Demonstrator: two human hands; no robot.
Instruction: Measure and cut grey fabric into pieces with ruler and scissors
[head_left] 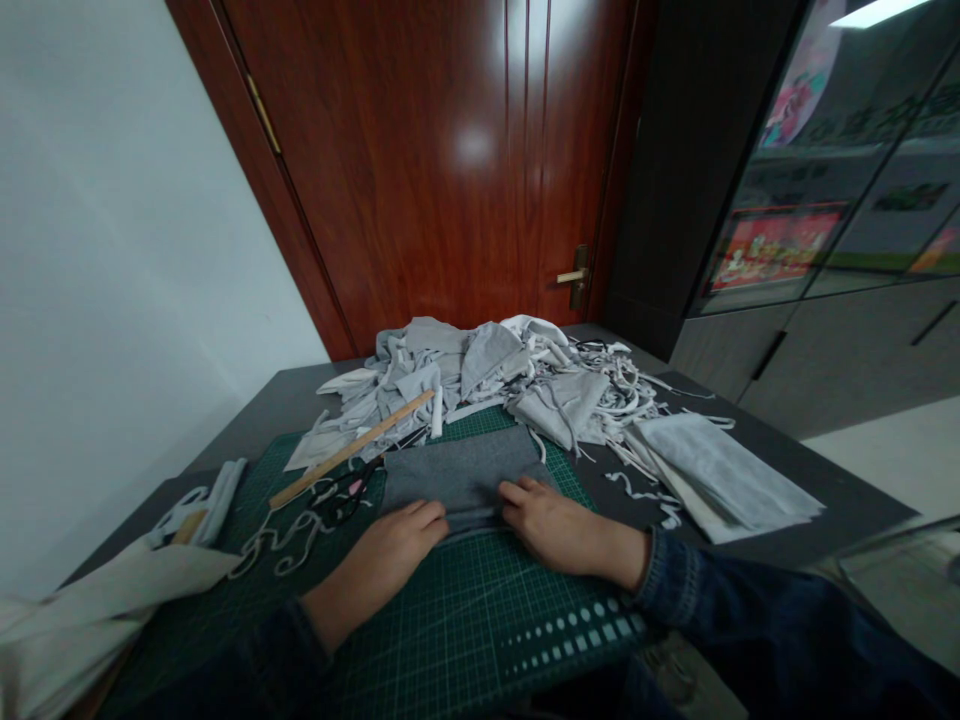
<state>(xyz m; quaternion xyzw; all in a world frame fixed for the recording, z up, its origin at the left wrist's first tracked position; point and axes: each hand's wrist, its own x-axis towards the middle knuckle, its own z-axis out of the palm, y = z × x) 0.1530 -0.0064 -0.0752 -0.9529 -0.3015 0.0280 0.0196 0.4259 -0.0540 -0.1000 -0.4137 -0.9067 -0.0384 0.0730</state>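
Observation:
A folded piece of dark grey cloth (pixel 459 468) lies flat on the green cutting mat (pixel 442 625). At its near left corner, the curled fingers of my left hand (pixel 401 548) grip the edge. My right hand (pixel 553 522) holds the near right part of the same cloth, thumb and fingers closed on it. Both thumbs are mostly hidden. Black-handled scissors (pixel 358 492) rest just left of the cloth, partly covered by its edge. A wooden ruler (pixel 352 452) slants behind them, and thin cloth strips (pixel 296 535) curl on the mat nearby.
Behind the mat is a large heap of grey and white fabric scraps (pixel 480 365). Folded light grey fabric (pixel 731 470) lies at the right of the dark table (pixel 847 500). Cream cloth (pixel 97 620) and a rolled strip (pixel 223 500) are at the left. A wooden door (pixel 450 180) stands beyond.

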